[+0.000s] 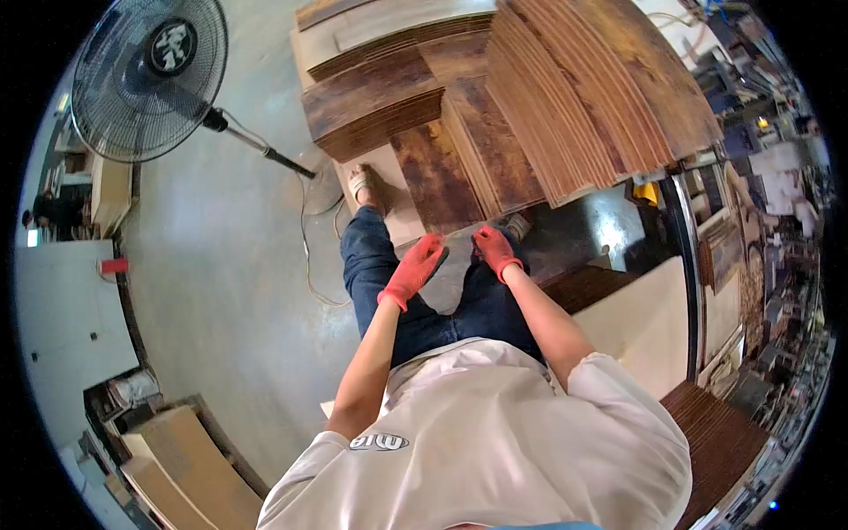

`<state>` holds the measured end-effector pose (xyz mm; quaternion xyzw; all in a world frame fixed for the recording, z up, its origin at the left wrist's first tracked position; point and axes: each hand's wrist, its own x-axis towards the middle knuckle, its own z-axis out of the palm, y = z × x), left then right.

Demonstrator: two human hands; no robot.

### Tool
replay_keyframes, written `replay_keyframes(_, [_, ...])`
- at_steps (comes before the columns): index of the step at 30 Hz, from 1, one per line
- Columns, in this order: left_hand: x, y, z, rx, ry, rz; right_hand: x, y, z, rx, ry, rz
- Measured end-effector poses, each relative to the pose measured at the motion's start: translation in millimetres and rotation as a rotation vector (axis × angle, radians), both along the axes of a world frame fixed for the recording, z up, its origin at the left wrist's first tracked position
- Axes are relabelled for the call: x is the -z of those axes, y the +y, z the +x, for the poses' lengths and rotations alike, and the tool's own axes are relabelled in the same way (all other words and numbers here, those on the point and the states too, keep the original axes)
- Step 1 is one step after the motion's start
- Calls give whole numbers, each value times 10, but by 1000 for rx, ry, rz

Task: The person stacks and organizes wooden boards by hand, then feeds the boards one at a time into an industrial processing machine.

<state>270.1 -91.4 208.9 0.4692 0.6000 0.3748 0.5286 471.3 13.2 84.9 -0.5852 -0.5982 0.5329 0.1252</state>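
Biggest first: the tall stack [609, 97] of brown wood-look boards, ahead and to my right. Its sheet edges are stepped, so a knock or a one-sided pull could send top sheets sliding. Next, the lower stack [371, 88], ahead-left: uneven edges, same slip risk if dragged off square. Between that and the tall stack, the low dark boards [433, 177] lie just past my hands, nearest thing to them; a dropped edge there could chip a face or catch a toe, since my left foot [362, 190] is right beside them in an open sandal.

Fan [150, 79] stands off to my left; its cord [306, 256] loops over the floor [221, 265] near my left leg, so a step sideways could snag it and tip the fan.

Hands: red gloves on both, low over my thighs, apart, backs mostly up. Left hand [413, 269]: fingers bent and close together, tips turned in toward the right. Right hand [496, 250]: fingers curled in, gap unclear. Can't tell if either pinches something thin; no board clearly in the grip. Bulky glove tips could misjudge a thin edge and take two sheets, or lose one.
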Motion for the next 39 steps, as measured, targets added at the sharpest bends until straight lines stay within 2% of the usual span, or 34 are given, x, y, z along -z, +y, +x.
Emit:
replay_keyframes(2, [-78,183,-154,-38,18,-29,-9,33,-46,-23,-150,33])
replay_keyframes(5, [85,390,-423,-108,-34,-36,124,74,-268,23,-44,-20])
replay_keyframes(6, [159,460,-494,-111,-48,-59,212,90,-348,20,136,-48])
replay_keyframes(9, [420,787,-770,-66,-5,-29,290,118,-508,133,381,-528])
replay_keyframes(10, [525,932,-868,-78,62,-48,598,170,-522,-77,165,-403])
replay_keyframes(11, [414,1113,-952,-87,126,-67,646,155,-519,24,208,-531])
replay_keyframes(13, [591,1451,-1128,-153,119,-11,698,202,-578,238,281,-770])
replay_keyframes(15, [870,1800,-1252,-222,42,55,1135,202,-511,362,354,-814])
replay_keyframes(16, [774,1959,-1288,-250,21,49,1440,182,-448,430,379,-850])
replay_keyframes(17, [970,2118,-1322,-267,-22,25,1654,178,-387,502,404,-885])
replay_keyframes(19, [1137,2376,-1299,-316,-36,39,1902,336,-326,667,458,-1096])
replay_keyframes(20, [1286,2449,-1268,-253,52,-24,2000,421,-324,757,487,-1197])
replay_keyframes(22, [1577,2550,-1123,-110,217,-143,2097,544,-507,951,292,-1105])
replay_keyframes(23, [1568,2624,-1024,17,330,-147,2136,597,-610,1039,192,-1050])
replay_keyframes(25, [1322,2665,-796,281,546,-161,2369,609,-698,1075,223,-1029])
replay_keyframes(27, [1205,2616,-532,292,672,-25,2575,556,-744,1085,309,-1020])
replay_keyframes(29, [1165,2612,-380,429,661,-72,2761,486,-764,1104,397,-1002])
replay_keyframes(32, [1244,2495,-286,507,755,-56,2888,382,-775,1140,492,-962])
replay_keyframes(39, [1311,2523,-410,476,759,-92,2747,245,-867,1188,705,-840])
